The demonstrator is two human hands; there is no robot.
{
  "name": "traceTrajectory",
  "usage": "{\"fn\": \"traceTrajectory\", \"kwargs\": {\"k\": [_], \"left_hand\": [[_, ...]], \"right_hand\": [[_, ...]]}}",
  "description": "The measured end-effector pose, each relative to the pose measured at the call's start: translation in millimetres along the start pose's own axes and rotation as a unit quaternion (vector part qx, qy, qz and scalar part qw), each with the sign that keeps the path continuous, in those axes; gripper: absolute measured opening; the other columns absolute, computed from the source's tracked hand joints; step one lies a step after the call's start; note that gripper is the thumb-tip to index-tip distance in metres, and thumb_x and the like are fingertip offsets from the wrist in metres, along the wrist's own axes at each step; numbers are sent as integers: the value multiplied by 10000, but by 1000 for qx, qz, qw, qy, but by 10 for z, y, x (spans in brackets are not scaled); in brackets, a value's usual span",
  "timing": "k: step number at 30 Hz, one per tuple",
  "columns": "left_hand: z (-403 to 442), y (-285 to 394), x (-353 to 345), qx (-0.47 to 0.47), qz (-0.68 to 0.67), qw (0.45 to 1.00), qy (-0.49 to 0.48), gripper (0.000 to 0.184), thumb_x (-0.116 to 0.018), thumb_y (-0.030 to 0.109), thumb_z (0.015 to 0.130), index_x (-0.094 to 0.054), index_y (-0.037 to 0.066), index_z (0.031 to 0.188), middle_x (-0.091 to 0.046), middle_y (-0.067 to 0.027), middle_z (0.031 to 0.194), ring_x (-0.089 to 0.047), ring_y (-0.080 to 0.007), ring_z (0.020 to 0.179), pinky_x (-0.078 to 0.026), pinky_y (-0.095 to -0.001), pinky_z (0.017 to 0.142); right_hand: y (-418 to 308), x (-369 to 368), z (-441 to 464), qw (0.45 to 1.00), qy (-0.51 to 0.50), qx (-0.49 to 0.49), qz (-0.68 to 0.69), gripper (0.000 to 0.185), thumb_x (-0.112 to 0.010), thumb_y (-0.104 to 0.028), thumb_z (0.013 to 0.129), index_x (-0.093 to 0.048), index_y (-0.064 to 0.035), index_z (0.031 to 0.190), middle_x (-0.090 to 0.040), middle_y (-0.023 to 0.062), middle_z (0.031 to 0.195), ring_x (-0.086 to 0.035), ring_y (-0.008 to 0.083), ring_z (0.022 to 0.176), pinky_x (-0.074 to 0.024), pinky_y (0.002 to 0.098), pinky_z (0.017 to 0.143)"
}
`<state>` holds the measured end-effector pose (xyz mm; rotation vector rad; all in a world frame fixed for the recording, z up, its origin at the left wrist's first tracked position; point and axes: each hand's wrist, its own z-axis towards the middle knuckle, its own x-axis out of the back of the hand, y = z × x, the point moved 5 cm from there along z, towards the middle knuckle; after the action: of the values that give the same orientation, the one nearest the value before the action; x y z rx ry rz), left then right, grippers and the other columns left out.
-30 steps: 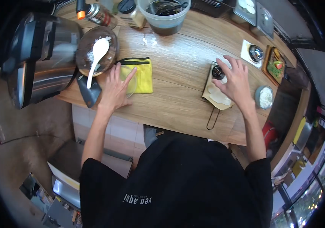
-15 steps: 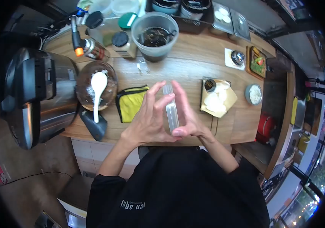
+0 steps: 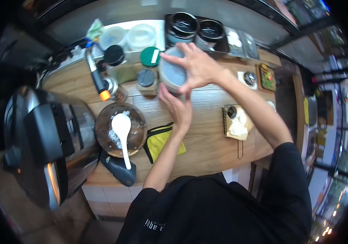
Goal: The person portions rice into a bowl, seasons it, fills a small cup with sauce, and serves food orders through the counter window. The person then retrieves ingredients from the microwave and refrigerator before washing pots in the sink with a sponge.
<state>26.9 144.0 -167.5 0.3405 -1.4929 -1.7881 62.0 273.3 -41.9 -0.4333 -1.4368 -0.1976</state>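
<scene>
Tub (image 3: 169, 88): on the table (image 3: 206, 142), far side, middle; grey lid (image 3: 173, 67) over its mouth. Cannot tell whether the lid is fully seated.

Right hand (image 3: 200, 67): over the tub from the right, fingers spread, thumb at the near edge and fingertips at the far and left edges; gripping the lid.

Left hand (image 3: 178, 107): at the tub's near side, cupped, fingers up against the wall. Cannot tell whether it grips or only steadies.

Left of the tub: shaker (image 3: 146, 79), just beside; green cap (image 3: 149, 57) farther back. Farther left: torch (image 3: 96, 75).

Near left: bowl (image 3: 138, 129) with white bits inside, spoon (image 3: 121, 127) lying across it, handle over the near rim. Cooker (image 3: 52, 142) left of the bowl. Yellow cloth (image 3: 157, 147) between bowl and left forearm.

Right: wire basket (image 3: 225, 122), paper-lined, holding a black-capped jar (image 3: 232, 112) and white pieces; well apart from both hands.
</scene>
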Motion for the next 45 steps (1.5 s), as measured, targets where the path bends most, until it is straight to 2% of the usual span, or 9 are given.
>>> {"fn": "traceTrajectory", "kwargs": {"k": [5,11,14,16,20,28,33,37,45], "left_hand": [[12,-108,-242,-6,12,999,46,821,-772,134,792,-268,-102,1395,-350,-308,1373,-356,-459,1289,-289,-534,1090],[-8,-75,-278,3,17,1000,-22,839,-776,89,780,-233,-100,1390,-283,-305,1385,-360,-424,1290,-308,-518,1087],[-372,-337,-228,188,-76,978,-50,715,-711,99,860,-273,-81,1396,-407,-262,1329,-515,-366,1161,-455,-451,960],[-699,-315,-400,321,-157,899,-255,539,-566,272,991,-362,-71,1353,-532,-203,1243,-626,-293,990,-548,-357,778],[-1153,-102,-815,402,-158,825,-365,628,-381,478,1036,-402,-55,1368,-585,-185,1241,-642,-297,954,-565,-381,778],[-1587,279,-1436,409,-38,832,-373,801,-276,642,995,-408,-39,1395,-483,-189,1372,-571,-336,1080,-571,-443,790],[-1245,978,-2008,44,36,945,-322,587,-618,316,949,-393,9,1396,-501,-175,1354,-485,-295,1265,-403,-417,1031],[-1609,2051,-3095,-282,169,786,-523,1009,-871,311,659,-328,9,1454,-390,-268,1428,-399,-406,1326,-363,-477,1093],[-2329,2223,-4283,-424,306,560,-642,1044,-894,326,555,-372,167,1446,-342,-264,1430,-351,-431,1339,-359,-660,1040]], "right_hand": [[-179,-39,-96,898,40,-436,-48,1194,-516,-883,688,-366,-8,1486,-467,372,1235,-554,488,1087,-518,497,837],[-371,234,-999,888,95,-428,136,825,-530,-612,894,-438,38,1395,-568,276,1119,-618,407,1003,-538,440,811],[-498,315,-2188,829,288,-465,113,678,-716,-354,793,-486,36,1299,-569,212,1108,-593,392,966,-507,453,850],[-510,66,-3045,781,334,-527,-1,696,-770,-263,718,-486,23,1284,-562,188,1081,-571,365,961,-475,451,883],[-550,-714,-4111,710,92,-684,140,684,-790,-270,722,-484,45,1246,-592,231,1168,-589,370,1082,-482,458,881],[-150,-1441,-4550,680,125,-576,436,404,-704,-216,793,-547,51,1052,-650,276,872,-648,454,849,-529,496,730],[81,-1170,-5089,711,81,-554,425,245,-669,-162,783,-583,16,928,-653,241,852,-649,434,834,-521,504,703],[79,-1160,-5578,739,72,-532,407,246,-669,-168,765,-584,8,914,-649,223,834,-651,413,818,-520,498,700],[102,-975,-6338,738,98,-554,372,221,-694,-150,715,-568,-24,845,-642,156,755,-640,386,708,-514,473,622]]}}
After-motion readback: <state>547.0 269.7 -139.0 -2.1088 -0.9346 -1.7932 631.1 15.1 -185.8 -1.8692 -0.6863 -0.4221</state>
